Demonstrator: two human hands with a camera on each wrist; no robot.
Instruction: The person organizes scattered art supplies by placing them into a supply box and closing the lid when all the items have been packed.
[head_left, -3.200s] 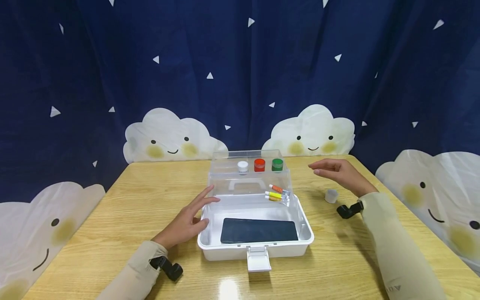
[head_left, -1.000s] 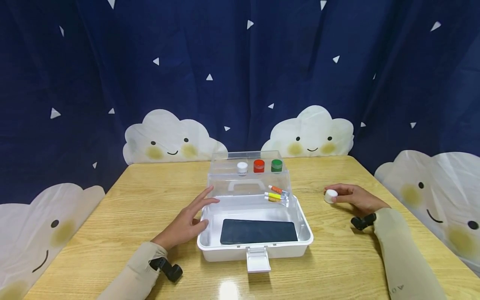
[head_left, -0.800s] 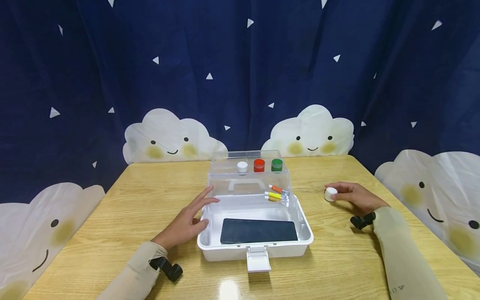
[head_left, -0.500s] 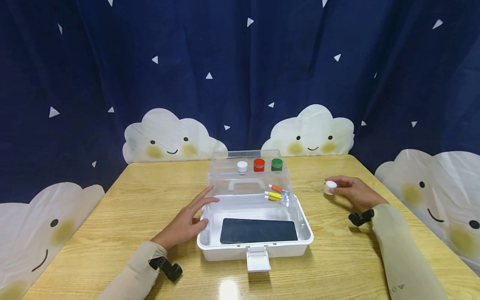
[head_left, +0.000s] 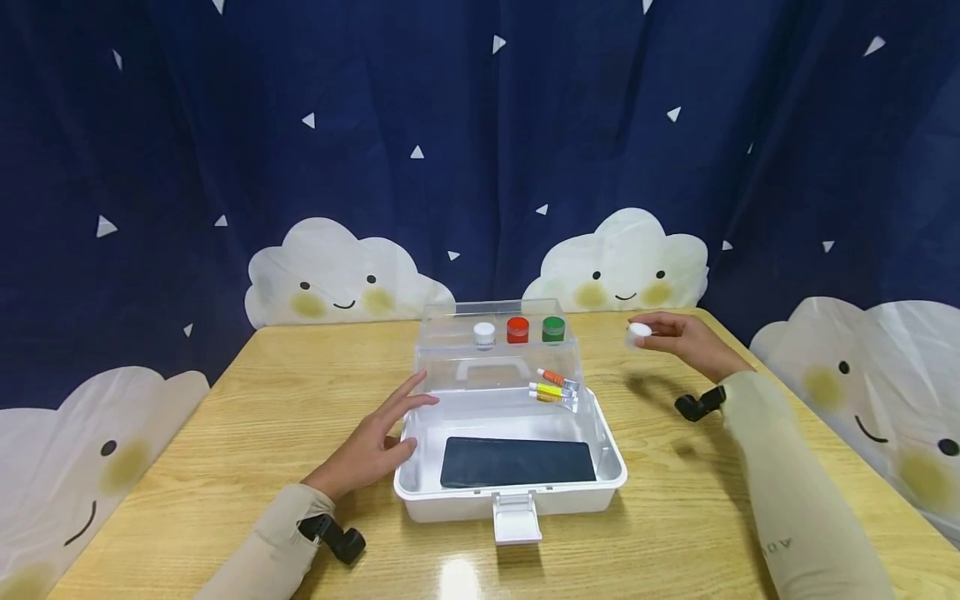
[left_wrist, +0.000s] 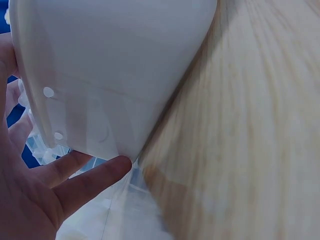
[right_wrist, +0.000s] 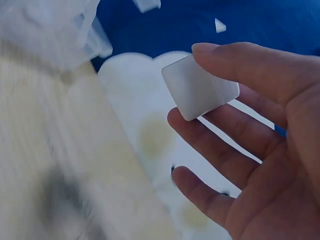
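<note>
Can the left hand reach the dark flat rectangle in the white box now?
Probably yes: the left hand is at the left edge of the open white box, and nothing visible covers the dark flat rectangle.

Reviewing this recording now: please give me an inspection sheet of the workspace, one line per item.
Surface: wood-grain table, glare patch on the near side.
Job's things: small white cylinder held above the table; white box, open, dark slab inside.
Clutter: white jar, red jar, green jar in a row at the clear lid; small tubes below them.
Hands: left hand at the box's left side; right hand pinches the cylinder.
Cables: nothing seen.
Surroundings: navy curtain with triangles and smiling clouds.
</note>
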